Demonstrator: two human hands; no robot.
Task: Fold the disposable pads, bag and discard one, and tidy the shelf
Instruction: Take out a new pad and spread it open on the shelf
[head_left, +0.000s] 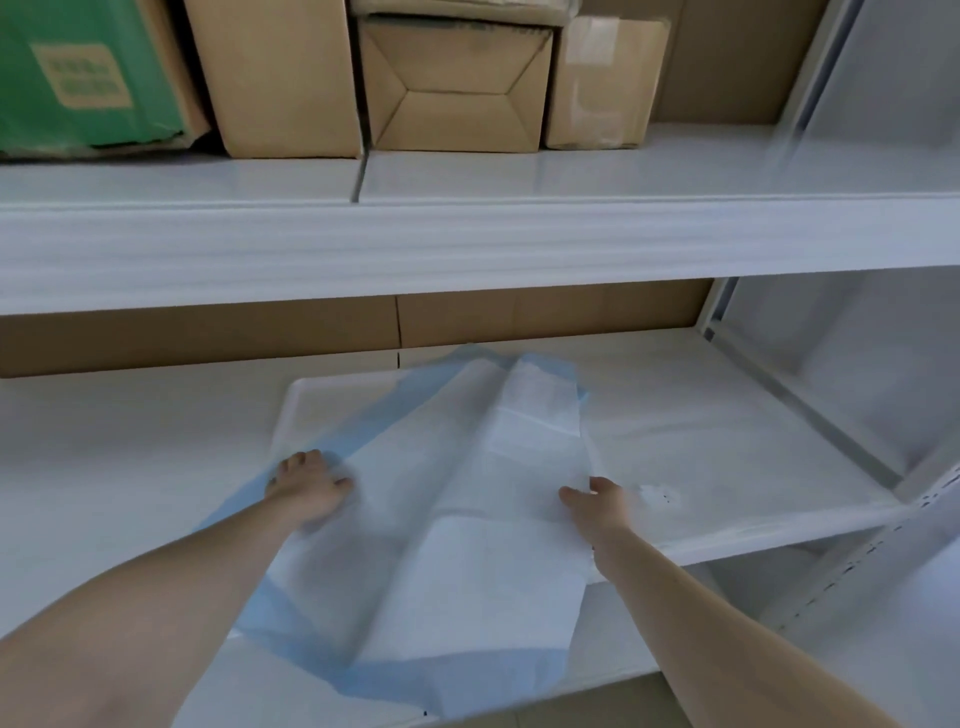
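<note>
A large disposable pad (457, 499), white with a blue backing edge, lies creased and partly folded across the lower white shelf (727, 457), hanging over its front edge. My left hand (306, 486) presses on the pad's left blue edge with fingers spread. On the pad's right edge rests my right hand (597, 501), fingers curled around it; the view is blurred there. A white tray (296, 405) lies under the pad at the back left.
The upper shelf (467, 234) holds a green package (83, 73) at the left and three brown cardboard boxes (452, 88). Brown cardboard lines the back of the lower shelf. A white metal upright (852, 566) stands at the right.
</note>
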